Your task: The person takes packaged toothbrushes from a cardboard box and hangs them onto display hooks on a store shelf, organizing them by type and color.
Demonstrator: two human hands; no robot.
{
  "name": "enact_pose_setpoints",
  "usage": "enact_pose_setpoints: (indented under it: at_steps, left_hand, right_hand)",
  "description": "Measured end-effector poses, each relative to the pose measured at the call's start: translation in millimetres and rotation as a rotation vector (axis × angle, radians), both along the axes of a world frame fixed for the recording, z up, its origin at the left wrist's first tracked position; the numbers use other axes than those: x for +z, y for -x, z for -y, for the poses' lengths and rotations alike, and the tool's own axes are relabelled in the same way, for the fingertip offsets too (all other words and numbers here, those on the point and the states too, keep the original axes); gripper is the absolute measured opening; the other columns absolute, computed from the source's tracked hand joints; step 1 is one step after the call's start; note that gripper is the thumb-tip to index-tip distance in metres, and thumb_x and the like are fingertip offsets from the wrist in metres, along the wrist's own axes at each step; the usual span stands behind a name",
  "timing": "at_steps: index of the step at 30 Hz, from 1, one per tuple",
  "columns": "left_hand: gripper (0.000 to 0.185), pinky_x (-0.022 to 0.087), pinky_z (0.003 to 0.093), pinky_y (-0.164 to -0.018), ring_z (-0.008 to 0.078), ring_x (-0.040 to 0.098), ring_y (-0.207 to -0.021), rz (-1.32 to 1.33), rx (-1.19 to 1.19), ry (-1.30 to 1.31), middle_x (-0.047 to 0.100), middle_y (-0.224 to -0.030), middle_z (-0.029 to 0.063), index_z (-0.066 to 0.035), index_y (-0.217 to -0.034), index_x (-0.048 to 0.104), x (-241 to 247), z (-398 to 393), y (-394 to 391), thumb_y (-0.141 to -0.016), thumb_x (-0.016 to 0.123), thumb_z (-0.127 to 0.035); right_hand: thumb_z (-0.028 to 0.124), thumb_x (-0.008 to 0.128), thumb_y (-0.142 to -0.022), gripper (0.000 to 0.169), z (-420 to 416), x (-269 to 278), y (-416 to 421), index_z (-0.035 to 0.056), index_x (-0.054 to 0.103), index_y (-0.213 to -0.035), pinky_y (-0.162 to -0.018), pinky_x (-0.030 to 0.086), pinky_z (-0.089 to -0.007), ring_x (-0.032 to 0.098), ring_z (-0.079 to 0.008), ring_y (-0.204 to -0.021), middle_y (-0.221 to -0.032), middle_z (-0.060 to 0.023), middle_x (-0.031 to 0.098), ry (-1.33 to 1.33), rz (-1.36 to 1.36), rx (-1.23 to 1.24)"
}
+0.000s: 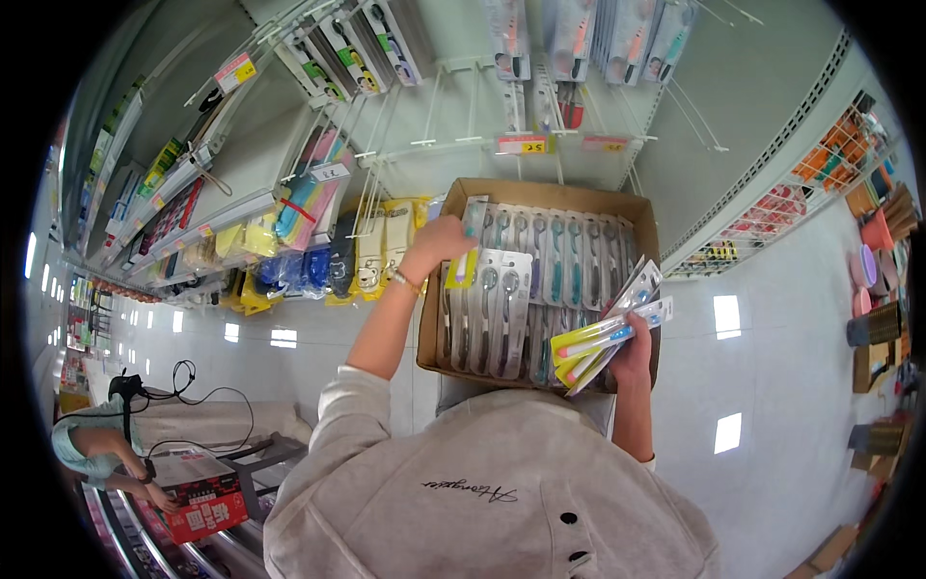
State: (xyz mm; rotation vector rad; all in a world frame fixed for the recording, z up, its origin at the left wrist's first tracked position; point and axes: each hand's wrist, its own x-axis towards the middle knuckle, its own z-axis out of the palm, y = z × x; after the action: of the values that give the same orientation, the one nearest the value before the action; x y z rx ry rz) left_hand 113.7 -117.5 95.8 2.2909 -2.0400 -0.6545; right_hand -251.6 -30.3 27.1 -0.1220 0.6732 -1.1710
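An open cardboard box (550,189) stands in front of me, filled with toothbrushes (510,311) in clear packs, laid side by side in rows. At its left side my left hand (443,242) grips a packaged toothbrush (461,269) with a yellow-green card end. My fingers cover part of that pack. Over the right side of the box, my right hand (634,346) holds a fanned bunch of packaged toothbrushes (611,333) with yellow, pink and blue parts. Some packs in the bunch overlap, so their number cannot be told.
Wire display hooks (474,101) stick out above the box, some bearing packaged toothbrushes (571,36). Shelves with goods (217,195) line the left. A wire-basket rack (774,210) stands right. At lower left, another person's hand (165,499) touches a red carton (206,499).
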Motion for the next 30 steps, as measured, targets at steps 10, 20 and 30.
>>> enact_pose_setpoints:
  at_steps: [10, 20, 30]
  left_hand:
    - [0.048, 0.05, 0.0398, -0.079, 0.034, 0.063, -0.093, 0.098, -0.091, -0.139, 0.066, -0.098, 0.0211, 0.0, -0.095, 0.067, -12, 48, -16, -0.069, 0.061, -0.04]
    - [0.04, 0.05, 0.0403, -0.083, 0.0335, 0.063, -0.096, 0.179, -0.01, -0.087, 0.065, -0.102, 0.0195, -0.002, -0.097, 0.067, -31, 43, -27, -0.073, 0.059, -0.033]
    - [0.027, 0.05, 0.0346, -0.068, 0.0234, 0.064, -0.077, -0.212, 0.078, 0.247, 0.066, -0.08, 0.0131, -0.003, -0.092, 0.065, 16, -22, 23, -0.084, 0.057, -0.027]
  right_hand:
    - [0.017, 0.06, -0.078, 0.058, -3, 2, 1, 0.0039, 0.038, -0.13, -0.095, 0.042, -0.0448, 0.053, -0.0285, -0.109, -0.115, -0.0148, 0.053, -0.038, 0.028, -0.038]
    - [0.023, 0.057, -0.08, 0.051, -1, 1, -5, 0.0023, 0.045, -0.126, -0.095, 0.042, -0.0413, 0.053, -0.0272, -0.107, -0.115, -0.0139, 0.055, -0.012, -0.057, -0.006]
    - [0.021, 0.06, -0.081, 0.056, -6, -6, 4, 0.0002, 0.039, -0.128, -0.094, 0.043, -0.0415, 0.053, -0.0282, -0.108, -0.115, -0.0152, 0.054, 0.003, 0.047, -0.041]
